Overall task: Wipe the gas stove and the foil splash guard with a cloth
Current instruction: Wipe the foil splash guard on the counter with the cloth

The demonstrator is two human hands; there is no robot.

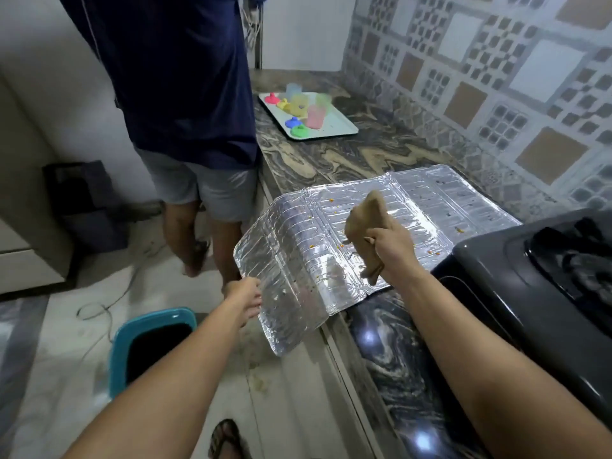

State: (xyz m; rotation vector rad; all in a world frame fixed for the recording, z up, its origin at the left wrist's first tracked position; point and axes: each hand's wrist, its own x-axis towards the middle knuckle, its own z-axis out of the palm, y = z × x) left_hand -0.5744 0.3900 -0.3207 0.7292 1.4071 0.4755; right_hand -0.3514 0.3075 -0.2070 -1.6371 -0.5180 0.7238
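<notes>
left hand (246, 294) pinches foil splash guard (331, 233) edge | right hand (389, 245) grips cloth (364, 217) | no legible writing

Both arms outstretched; left hand (244, 294) pinching, right hand (390, 241) fisted.

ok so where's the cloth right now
In the head view the cloth is bunched in the right hand, held just above the foil splash guard, left of the gas stove.

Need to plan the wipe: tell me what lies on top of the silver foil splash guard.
On the silver foil splash guard, only small orange and dark crumbs show. The right hand and its tan cloth cover a patch.
</notes>
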